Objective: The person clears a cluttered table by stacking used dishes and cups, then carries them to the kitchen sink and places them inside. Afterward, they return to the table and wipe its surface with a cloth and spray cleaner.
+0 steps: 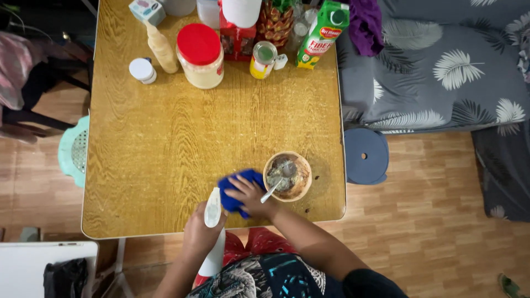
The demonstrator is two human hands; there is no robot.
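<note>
My left hand (200, 232) is closed around a white spray bottle (212, 232) at the near edge of the wooden table (165, 143). My right hand (251, 194) presses spread fingers on a blue cloth (234, 190) beside a bowl (287, 176); jars crowd the far edge, above wood flooring (430, 221).

Both forearms are bare to the elbow, the left hand (200, 234) and right hand (251, 196) ungloved. A dark sleeve shows at the right upper arm. The top is dark with pale and teal patterning; red cloth, perhaps shorts, shows beneath it.

Blue cloth (238, 190), glossy wood-grain table (165, 138)
</note>
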